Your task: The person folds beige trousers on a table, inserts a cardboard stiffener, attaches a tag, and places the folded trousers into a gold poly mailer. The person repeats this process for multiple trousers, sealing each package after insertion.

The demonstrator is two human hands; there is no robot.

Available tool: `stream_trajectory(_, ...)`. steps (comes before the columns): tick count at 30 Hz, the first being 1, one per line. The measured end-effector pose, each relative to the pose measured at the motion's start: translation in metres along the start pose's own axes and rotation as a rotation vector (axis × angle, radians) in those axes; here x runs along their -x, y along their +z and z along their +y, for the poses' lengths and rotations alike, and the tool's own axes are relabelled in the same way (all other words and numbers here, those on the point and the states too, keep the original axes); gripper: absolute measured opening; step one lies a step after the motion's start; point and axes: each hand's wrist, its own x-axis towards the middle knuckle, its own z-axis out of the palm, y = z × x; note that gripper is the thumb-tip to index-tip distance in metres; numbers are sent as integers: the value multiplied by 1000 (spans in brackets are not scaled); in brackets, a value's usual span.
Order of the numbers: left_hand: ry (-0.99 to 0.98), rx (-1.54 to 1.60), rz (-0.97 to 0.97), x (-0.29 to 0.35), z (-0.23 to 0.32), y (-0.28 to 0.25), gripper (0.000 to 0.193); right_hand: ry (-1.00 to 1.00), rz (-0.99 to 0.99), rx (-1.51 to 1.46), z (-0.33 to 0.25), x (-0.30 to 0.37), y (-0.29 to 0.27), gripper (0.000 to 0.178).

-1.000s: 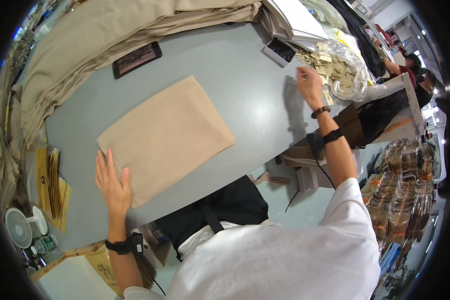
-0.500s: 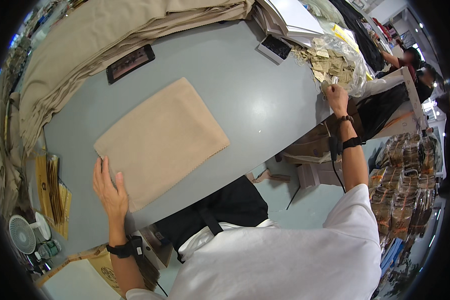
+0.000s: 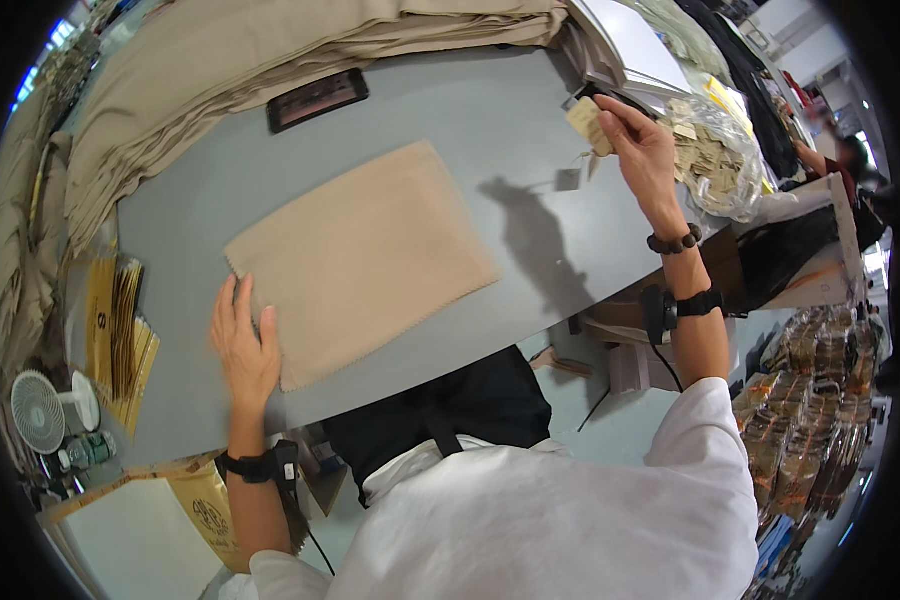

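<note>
A folded beige cloth [image 3: 360, 260] with zigzag-cut edges lies flat on the grey table [image 3: 420, 110]. At its left edge rests my left hand [image 3: 245, 345], fingers stretched out and nothing in them. My right hand [image 3: 642, 150] is raised over the table's right side, pinching a cream hang tag [image 3: 588, 124] between thumb and fingers. A string and a smaller piece dangle below the tag. Just right of that hand, a clear plastic bag [image 3: 725, 165] lies with many similar tags in and around it.
A long stack of beige fabric [image 3: 270, 50] runs along the far edge. A black phone [image 3: 318, 100] lies before it. Gold packets [image 3: 115, 330], a small white fan [image 3: 40, 410] and a bottle [image 3: 88, 451] are at left. White paper sheets [image 3: 635, 45] lie at the back right.
My right hand has moved left and up from the tag pile, and a tag now shows in its fingers. My left hand stays by the cloth's edge. The whole view has shifted slightly.
</note>
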Motion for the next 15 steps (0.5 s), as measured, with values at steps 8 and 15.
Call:
stream_trajectory(8, -14, 13, 14, 1, 2, -1, 51, 227, -557, -418, -85, 57, 123, 31)
stream_trajectory(15, -32, 43, 24, 2, 2, -1, 51, 372, -465, -501, -45, 64, 120, 31)
